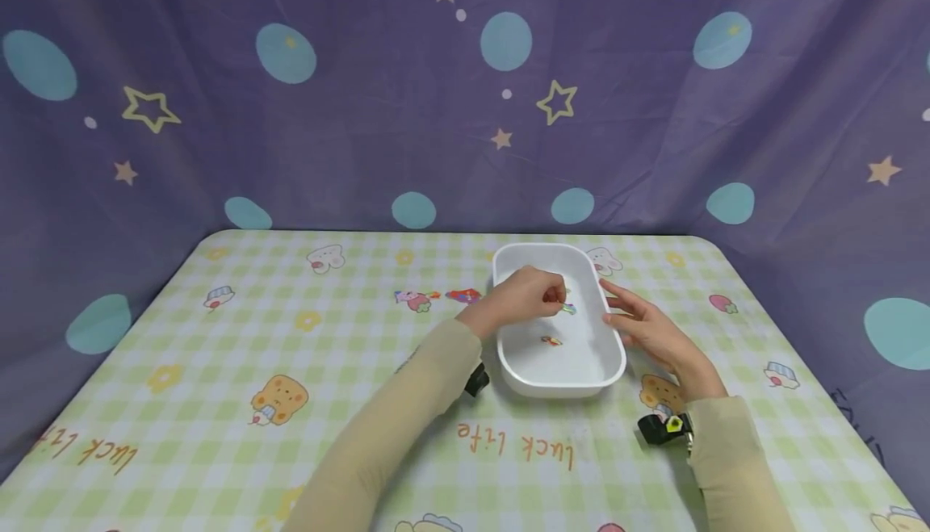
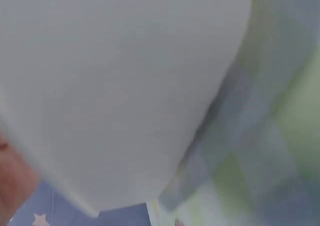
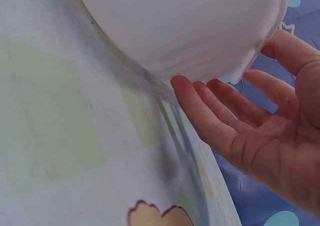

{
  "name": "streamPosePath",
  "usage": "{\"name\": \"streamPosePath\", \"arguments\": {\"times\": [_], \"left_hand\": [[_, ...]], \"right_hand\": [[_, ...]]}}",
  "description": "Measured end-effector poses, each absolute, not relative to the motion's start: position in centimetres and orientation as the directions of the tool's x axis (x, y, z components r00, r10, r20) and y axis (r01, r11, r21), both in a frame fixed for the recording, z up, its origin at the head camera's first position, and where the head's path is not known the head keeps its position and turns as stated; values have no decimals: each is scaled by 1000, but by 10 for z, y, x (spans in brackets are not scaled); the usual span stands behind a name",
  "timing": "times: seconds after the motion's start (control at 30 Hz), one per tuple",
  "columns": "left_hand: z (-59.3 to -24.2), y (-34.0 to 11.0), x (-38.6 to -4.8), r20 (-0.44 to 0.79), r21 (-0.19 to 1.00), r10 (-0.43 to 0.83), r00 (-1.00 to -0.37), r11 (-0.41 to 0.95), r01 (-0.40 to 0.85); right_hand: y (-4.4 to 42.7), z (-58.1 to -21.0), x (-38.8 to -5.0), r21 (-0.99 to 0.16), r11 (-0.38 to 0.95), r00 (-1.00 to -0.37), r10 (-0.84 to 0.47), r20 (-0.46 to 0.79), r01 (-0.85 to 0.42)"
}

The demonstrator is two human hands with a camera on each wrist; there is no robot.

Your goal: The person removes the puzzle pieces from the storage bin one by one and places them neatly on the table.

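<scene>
A white oblong tub (image 1: 563,370) with rounded corners stands on the table. Over its inside reaches my left hand (image 1: 529,296), fingers curled and fingertips low. Right beside those fingertips is a small shiny multicoloured piece (image 1: 569,308); whether they pinch it cannot be made out. Another small orange-and-white piece (image 1: 552,341) lies on the tub floor, nearer me. Against the tub's right side rests my right hand (image 1: 647,326), its fingers extended. The right wrist view shows the fingertips (image 3: 181,83) touching the outer wall. In the left wrist view the tub wall (image 2: 120,96) fills most of the picture.
Left of the tub, small bright pieces lie on the cloth: a red-and-blue one (image 1: 463,295) and pink-and-orange ones (image 1: 407,297) by a printed strawberry. A checked cloth (image 1: 349,354) covers the table. A purple curtain (image 1: 407,152) hangs behind it.
</scene>
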State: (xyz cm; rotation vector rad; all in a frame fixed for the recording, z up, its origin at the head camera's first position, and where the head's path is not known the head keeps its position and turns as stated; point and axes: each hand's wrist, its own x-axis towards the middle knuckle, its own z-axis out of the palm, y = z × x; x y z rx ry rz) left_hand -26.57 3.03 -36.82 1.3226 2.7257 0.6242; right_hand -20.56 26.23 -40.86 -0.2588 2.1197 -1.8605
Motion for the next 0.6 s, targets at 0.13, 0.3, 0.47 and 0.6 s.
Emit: {"name": "streamPosePath", "arguments": {"times": [0.13,0.3,0.47,0.6], "left_hand": [[-364,20,-263,128,383,758,-639,557,737],[-363,5,-262,116,432,729,-675,575,695],[-363,-13,-262,149,482,709,-689,557,677],[-364,-28,-262,198,476,679,-707,564,675]], "right_hand": [[262,-409,-204,-988,142,-938,-331,-107,62],[262,-409,-203,-986,157,-937,-334,-103,53],[261,-410,-200,-986,157,-937,-333,-106,56],[259,-410,-198,-986,157,-939,-327,-112,63]]}}
